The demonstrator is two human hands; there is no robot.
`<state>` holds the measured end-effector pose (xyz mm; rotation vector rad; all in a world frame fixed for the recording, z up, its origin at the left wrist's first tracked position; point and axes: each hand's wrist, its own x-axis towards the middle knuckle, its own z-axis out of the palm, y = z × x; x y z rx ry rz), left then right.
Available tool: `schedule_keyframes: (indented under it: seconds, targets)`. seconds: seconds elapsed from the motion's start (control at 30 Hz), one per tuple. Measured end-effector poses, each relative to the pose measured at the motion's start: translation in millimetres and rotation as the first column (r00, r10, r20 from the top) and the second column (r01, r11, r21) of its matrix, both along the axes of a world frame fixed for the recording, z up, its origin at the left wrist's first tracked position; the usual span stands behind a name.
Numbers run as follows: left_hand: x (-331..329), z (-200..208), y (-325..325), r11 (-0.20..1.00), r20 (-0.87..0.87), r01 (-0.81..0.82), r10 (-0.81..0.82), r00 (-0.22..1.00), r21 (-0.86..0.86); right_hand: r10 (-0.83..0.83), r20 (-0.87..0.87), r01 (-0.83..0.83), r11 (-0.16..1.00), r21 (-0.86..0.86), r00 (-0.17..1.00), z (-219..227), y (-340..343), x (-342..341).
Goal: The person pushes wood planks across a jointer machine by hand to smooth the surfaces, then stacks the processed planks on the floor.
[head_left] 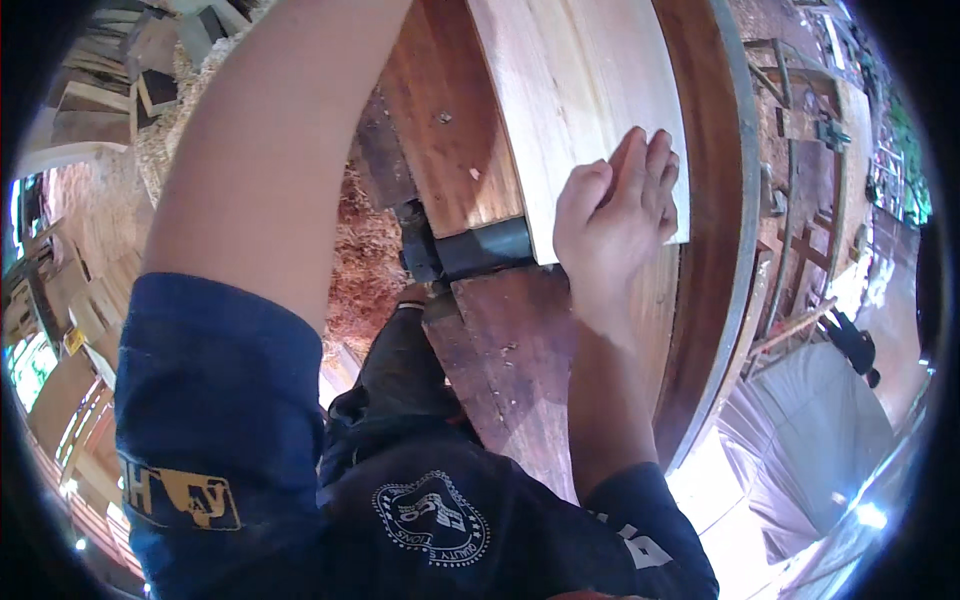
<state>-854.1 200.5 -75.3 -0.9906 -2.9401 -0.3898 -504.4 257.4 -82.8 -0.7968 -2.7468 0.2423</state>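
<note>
A pale wooden board (pixel 585 85) lies lengthwise on a brown wooden bench surface (pixel 445 120), its near end beside a dark cylinder-like part (pixel 487 248) set across the gap in the bench. My right hand (pixel 620 205) rests on the near part of the board, fingers extended forward and the thumb apart from them. My left forearm (pixel 265 150) reaches up past the top edge of the picture, so my left hand is out of sight. Nearer to me, a second section of dark reddish wood (pixel 515 340) continues the bench.
A tall brown wooden rail (pixel 705 180) runs along the bench's right side. Wood shavings (pixel 365 260) cover the ground at left, with stacked offcuts (pixel 95 110) farther off. At right stand wooden frames (pixel 800 230) and a grey cloth-like cover (pixel 810 430).
</note>
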Motion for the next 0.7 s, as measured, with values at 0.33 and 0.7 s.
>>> schedule_keyframes:
  seconds: [0.33,0.7]
  targets:
    - [-18,-5,-6,1.000,0.018,-0.017,0.016,1.000,0.015,0.018,-0.009,-0.017,1.000,0.018,1.000,-6,-6,-14]
    - [-114,-28,-31,0.997,-0.007,0.066,-0.066,0.998,0.040,0.030,-0.104,-0.026,0.999,0.045,0.994,-2,-22,-78]
